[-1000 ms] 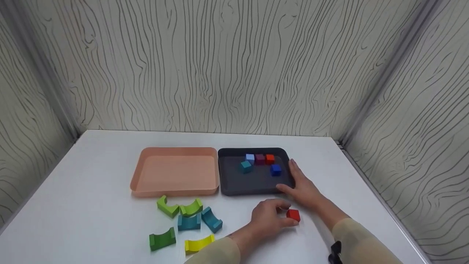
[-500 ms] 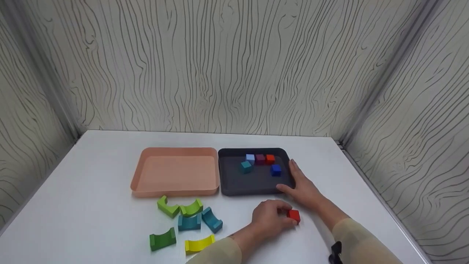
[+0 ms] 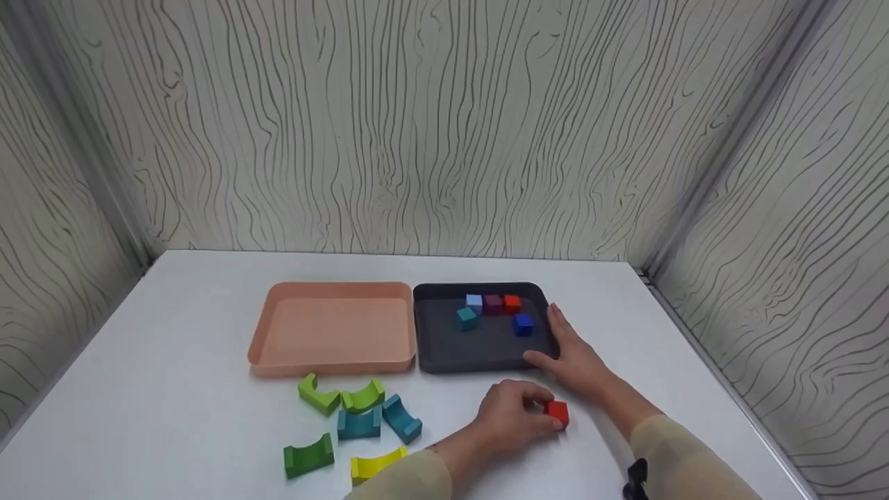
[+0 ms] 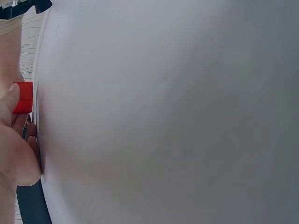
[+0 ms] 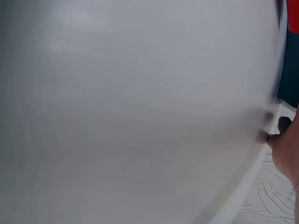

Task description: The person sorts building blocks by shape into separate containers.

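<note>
In the head view my left hand [image 3: 514, 417] pinches a small red cube [image 3: 557, 412] between thumb and fingers, in front of the dark tray. The left wrist view shows the thumb against that red cube [image 4: 24, 97]. My right hand [image 3: 578, 357] lies along the right side of the dark tray [image 3: 472, 363], fingers fairly straight and thumb at its front right corner. Inside that tray sit a light blue cube [image 3: 474, 303], a purple cube [image 3: 492, 304], another red cube [image 3: 512, 303], a teal cube [image 3: 467, 319] and a dark blue cube [image 3: 522, 324].
A pink tray [image 3: 333, 364] adjoins the dark one on the left. Before it lie curved blocks: two light green blocks [image 3: 362, 396], two teal blocks [image 3: 401, 419], a dark green block [image 3: 309, 456] and a yellow block [image 3: 377, 464], partly behind the left sleeve. Patterned walls [image 3: 389, 125] enclose the white table.
</note>
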A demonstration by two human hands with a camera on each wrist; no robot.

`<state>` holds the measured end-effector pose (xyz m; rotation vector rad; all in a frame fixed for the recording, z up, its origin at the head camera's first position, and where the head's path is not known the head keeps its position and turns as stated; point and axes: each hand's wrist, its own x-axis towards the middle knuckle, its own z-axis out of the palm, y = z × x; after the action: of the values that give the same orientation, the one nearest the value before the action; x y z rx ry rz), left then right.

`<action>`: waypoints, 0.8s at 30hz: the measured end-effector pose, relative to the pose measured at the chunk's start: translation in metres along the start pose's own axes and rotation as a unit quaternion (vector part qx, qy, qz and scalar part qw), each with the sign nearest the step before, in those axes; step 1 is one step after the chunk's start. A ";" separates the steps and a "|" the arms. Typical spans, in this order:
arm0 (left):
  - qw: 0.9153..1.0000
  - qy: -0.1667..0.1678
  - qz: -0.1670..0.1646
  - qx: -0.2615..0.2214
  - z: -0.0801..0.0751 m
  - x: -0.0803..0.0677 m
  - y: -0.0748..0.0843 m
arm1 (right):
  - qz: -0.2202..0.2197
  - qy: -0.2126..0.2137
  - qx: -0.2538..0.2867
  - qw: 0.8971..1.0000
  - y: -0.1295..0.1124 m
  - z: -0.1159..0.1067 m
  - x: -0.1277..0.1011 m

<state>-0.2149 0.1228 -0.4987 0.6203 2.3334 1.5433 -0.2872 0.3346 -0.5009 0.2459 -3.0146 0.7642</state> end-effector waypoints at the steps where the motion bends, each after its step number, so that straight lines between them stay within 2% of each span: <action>1: 1.000 -0.005 0.001 -0.006 -0.001 0.000 0.001 | 0.002 -0.001 0.000 1.000 0.000 0.000 0.000; 7: 0.999 -0.024 -0.003 -0.040 -0.007 -0.005 0.008 | 0.007 -0.001 -0.002 1.000 0.001 0.001 0.001; 12: 0.999 -0.037 -0.006 -0.037 -0.017 -0.009 0.018 | 0.014 -0.004 -0.004 1.000 0.000 0.002 0.001; 14: 0.999 -0.039 0.005 -0.032 -0.023 -0.009 0.022 | 0.020 -0.007 -0.003 1.000 0.000 0.001 0.002; 20: 0.997 -0.013 0.066 -0.044 -0.048 -0.006 0.030 | 0.028 -0.009 0.007 1.000 0.001 0.001 0.003; 24: 0.995 0.014 0.072 -0.062 -0.063 -0.002 0.033 | 0.031 -0.011 0.017 0.999 0.001 0.003 0.003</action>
<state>-0.2350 0.0823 -0.4431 0.7540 2.2348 1.7542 -0.2907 0.3341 -0.5037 0.1650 -3.0458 0.8225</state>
